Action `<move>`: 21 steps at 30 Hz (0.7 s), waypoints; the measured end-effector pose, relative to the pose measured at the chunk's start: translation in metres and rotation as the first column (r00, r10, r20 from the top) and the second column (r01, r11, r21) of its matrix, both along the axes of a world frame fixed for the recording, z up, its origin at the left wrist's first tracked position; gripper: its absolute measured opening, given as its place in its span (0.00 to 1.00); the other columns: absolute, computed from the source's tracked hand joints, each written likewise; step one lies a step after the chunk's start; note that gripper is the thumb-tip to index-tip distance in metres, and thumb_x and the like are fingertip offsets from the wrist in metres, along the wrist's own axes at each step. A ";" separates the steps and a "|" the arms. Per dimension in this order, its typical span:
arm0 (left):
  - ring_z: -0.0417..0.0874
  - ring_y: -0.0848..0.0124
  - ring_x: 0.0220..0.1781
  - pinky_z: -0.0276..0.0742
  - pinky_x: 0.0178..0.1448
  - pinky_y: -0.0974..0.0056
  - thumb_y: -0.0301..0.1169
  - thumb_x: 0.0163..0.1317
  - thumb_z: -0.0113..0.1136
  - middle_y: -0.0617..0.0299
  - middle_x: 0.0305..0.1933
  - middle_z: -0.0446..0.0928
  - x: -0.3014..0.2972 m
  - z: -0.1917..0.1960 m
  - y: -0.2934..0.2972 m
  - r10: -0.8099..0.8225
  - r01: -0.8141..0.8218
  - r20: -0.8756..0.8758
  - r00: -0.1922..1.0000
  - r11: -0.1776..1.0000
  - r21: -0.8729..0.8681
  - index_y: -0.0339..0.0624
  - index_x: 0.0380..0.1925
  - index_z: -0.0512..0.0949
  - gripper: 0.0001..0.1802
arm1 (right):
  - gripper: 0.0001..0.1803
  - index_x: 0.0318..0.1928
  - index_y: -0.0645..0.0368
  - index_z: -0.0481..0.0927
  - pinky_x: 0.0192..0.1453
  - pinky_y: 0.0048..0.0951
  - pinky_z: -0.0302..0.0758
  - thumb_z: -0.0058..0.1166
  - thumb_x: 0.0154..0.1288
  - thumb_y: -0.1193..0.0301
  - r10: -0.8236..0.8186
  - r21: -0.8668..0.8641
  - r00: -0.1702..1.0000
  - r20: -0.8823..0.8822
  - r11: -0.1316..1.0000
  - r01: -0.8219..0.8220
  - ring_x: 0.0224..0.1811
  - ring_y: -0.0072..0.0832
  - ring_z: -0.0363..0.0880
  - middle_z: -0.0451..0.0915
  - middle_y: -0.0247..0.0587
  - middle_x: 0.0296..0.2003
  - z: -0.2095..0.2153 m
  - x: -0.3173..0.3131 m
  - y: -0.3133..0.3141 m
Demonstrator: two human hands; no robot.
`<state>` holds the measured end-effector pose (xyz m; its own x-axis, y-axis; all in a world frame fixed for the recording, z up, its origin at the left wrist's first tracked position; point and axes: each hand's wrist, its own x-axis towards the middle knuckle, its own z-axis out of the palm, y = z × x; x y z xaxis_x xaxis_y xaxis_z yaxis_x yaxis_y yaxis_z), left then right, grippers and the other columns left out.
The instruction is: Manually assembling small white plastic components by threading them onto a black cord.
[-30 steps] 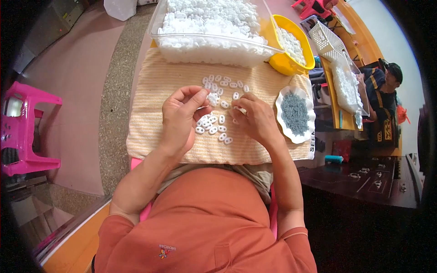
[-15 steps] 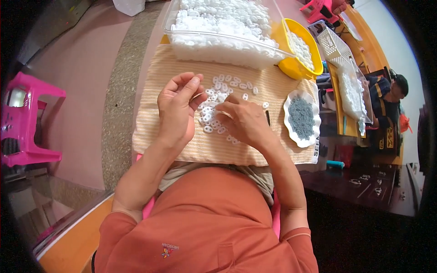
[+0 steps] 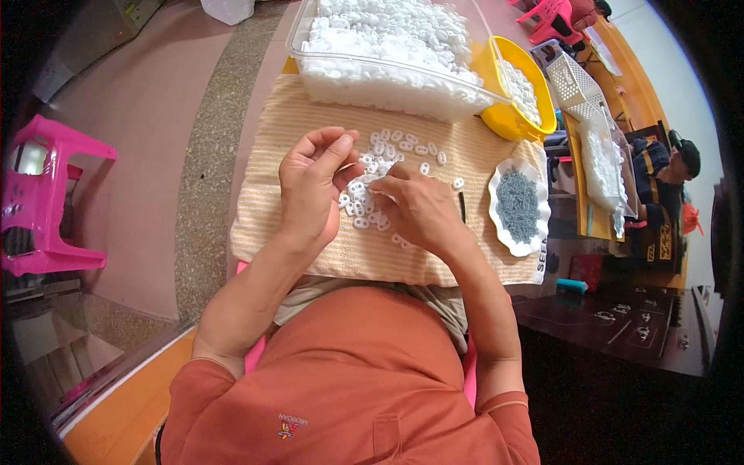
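The right hand (image 3: 422, 203), its grip hidden, has bent fingers among white two-holed plastic ovals (image 3: 380, 165) and could scatter them by brushing sideways; whether the left hand's (image 3: 311, 186) curled fingertips grasp anything, I cannot tell. Right of the right hand: one stray oval (image 3: 458, 184), one thin black stick (image 3: 462, 207), one white scalloped dish (image 3: 496, 183); the overlapping ovals between both hands defy counting.

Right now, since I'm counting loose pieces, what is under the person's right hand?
White two-holed pieces lie on the striped towel along the left side of the right hand; whatever is directly beneath its palm is covered.
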<state>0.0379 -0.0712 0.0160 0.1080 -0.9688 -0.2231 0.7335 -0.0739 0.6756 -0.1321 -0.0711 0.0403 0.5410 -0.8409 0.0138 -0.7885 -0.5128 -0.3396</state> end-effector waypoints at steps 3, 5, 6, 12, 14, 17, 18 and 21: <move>0.81 0.77 0.35 0.82 0.40 0.70 0.24 0.63 0.60 0.60 0.43 0.81 0.000 -0.001 0.000 0.000 0.000 -0.009 1.000 1.000 0.002 0.43 0.41 0.75 0.07 | 0.09 0.40 0.50 0.83 0.38 0.39 0.76 0.55 0.59 0.69 0.005 -0.007 0.999 -0.044 1.000 -0.006 0.35 0.40 0.81 0.79 0.38 0.34 -0.002 0.004 -0.002; 0.81 0.77 0.35 0.82 0.40 0.70 0.24 0.63 0.60 0.59 0.43 0.81 0.000 -0.001 0.000 0.003 -0.003 -0.012 1.000 1.000 0.006 0.43 0.40 0.75 0.07 | 0.08 0.39 0.51 0.83 0.37 0.40 0.76 0.55 0.58 0.69 0.007 0.008 0.994 -0.107 1.000 -0.007 0.35 0.40 0.81 0.78 0.39 0.34 0.001 0.003 -0.004; 0.81 0.77 0.35 0.82 0.40 0.70 0.24 0.63 0.60 0.59 0.43 0.81 0.000 0.000 0.000 0.000 0.000 -0.009 1.000 1.000 0.006 0.42 0.40 0.75 0.07 | 0.08 0.39 0.51 0.83 0.37 0.40 0.76 0.55 0.58 0.69 0.009 0.008 0.994 -0.106 1.000 -0.008 0.35 0.40 0.81 0.78 0.39 0.34 0.001 0.003 -0.004; 0.81 0.77 0.34 0.83 0.38 0.70 0.24 0.63 0.60 0.60 0.43 0.81 0.000 -0.002 0.000 -0.008 0.008 -0.008 1.000 1.000 0.002 0.42 0.40 0.75 0.06 | 0.06 0.36 0.52 0.80 0.37 0.44 0.77 0.50 0.61 0.70 -0.017 -0.015 0.999 -0.036 1.000 0.016 0.36 0.43 0.81 0.78 0.44 0.35 0.007 0.011 -0.004; 0.81 0.77 0.34 0.83 0.38 0.70 0.24 0.63 0.60 0.59 0.43 0.81 0.000 -0.003 0.000 -0.011 0.011 -0.008 1.000 1.000 -0.004 0.42 0.40 0.75 0.06 | 0.06 0.34 0.54 0.80 0.37 0.44 0.77 0.50 0.62 0.69 0.020 0.014 0.997 -0.075 1.000 -0.019 0.35 0.45 0.81 0.78 0.45 0.34 0.004 0.014 -0.006; 0.81 0.77 0.34 0.83 0.38 0.70 0.24 0.63 0.60 0.59 0.43 0.81 0.000 -0.003 -0.001 -0.016 0.016 -0.013 1.000 1.000 0.000 0.42 0.40 0.75 0.07 | 0.08 0.34 0.57 0.79 0.36 0.45 0.77 0.50 0.63 0.68 0.019 -0.012 0.996 -0.086 1.000 -0.020 0.34 0.45 0.81 0.78 0.46 0.33 0.000 0.014 -0.008; 0.81 0.77 0.34 0.82 0.39 0.70 0.24 0.63 0.60 0.59 0.43 0.81 -0.001 -0.002 -0.001 -0.012 0.012 -0.015 1.000 1.000 -0.001 0.42 0.41 0.75 0.07 | 0.08 0.34 0.57 0.79 0.36 0.45 0.77 0.50 0.63 0.68 0.022 -0.011 0.996 -0.086 1.000 -0.023 0.34 0.45 0.81 0.78 0.46 0.33 0.001 0.014 -0.007; 0.81 0.77 0.34 0.82 0.39 0.71 0.24 0.63 0.60 0.59 0.42 0.81 0.000 -0.001 0.000 -0.011 0.011 -0.017 1.000 1.000 -0.001 0.42 0.41 0.75 0.07 | 0.10 0.33 0.59 0.79 0.37 0.46 0.77 0.51 0.63 0.66 0.021 0.012 0.997 -0.069 1.000 -0.020 0.35 0.45 0.82 0.78 0.46 0.34 0.004 0.014 -0.002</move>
